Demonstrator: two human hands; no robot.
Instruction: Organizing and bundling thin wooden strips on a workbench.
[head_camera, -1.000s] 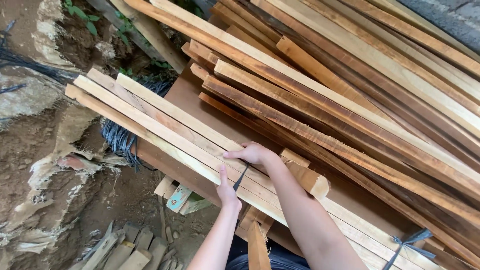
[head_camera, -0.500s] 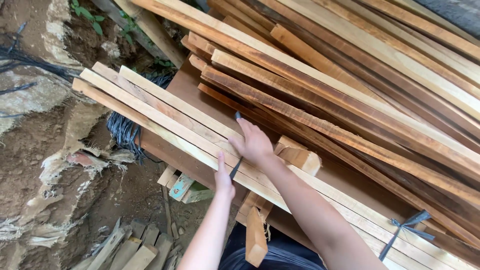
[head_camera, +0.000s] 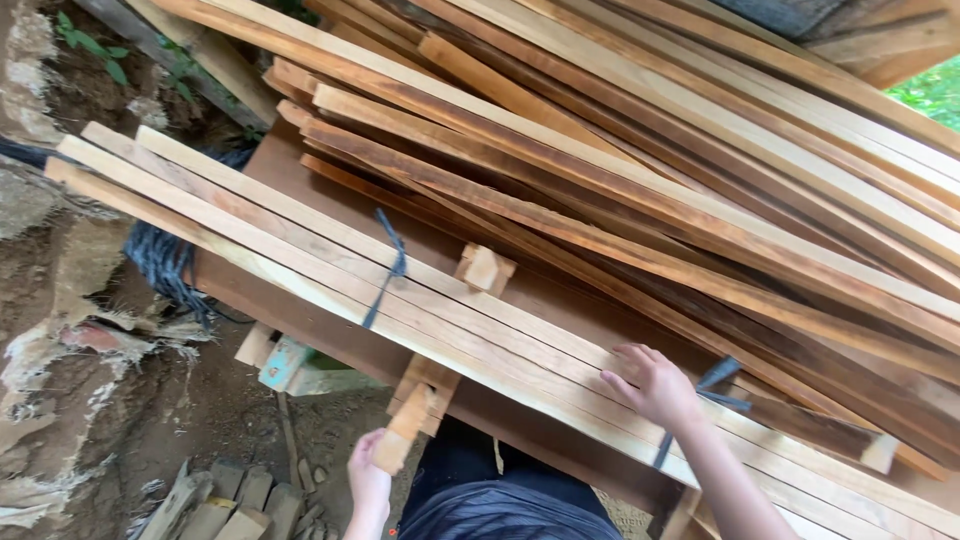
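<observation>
Nearest the camera, the left hand (head_camera: 368, 487) hangs low at the bottom edge, below the tabletop's front edge, fingers loosely curled upward. Its fingertips sit just under the lower end of a short wooden offcut (head_camera: 408, 428) that tilts down from under the boards; whether its grip has closed on that piece cannot be told.

The right hand (head_camera: 652, 384) reaches forward from the lower right, forearm angled up and left, palm down and fingers spread flat on the bundle of pale slats (head_camera: 300, 245). Its grip is open and holds nothing, only pressing on the wood, just beside a dark strap (head_camera: 712, 385) that wraps the bundle there.

The slats are long, thin and light tan, lying flat side by side. Their long axis runs diagonally from the upper left to the lower right, the left ends jutting past the brown tabletop (head_camera: 330, 195). A second dark strap (head_camera: 385, 268) crosses them near the middle.

Farther back lies a deep heap of darker, reddish planks (head_camera: 640, 140) on a similar diagonal.
</observation>
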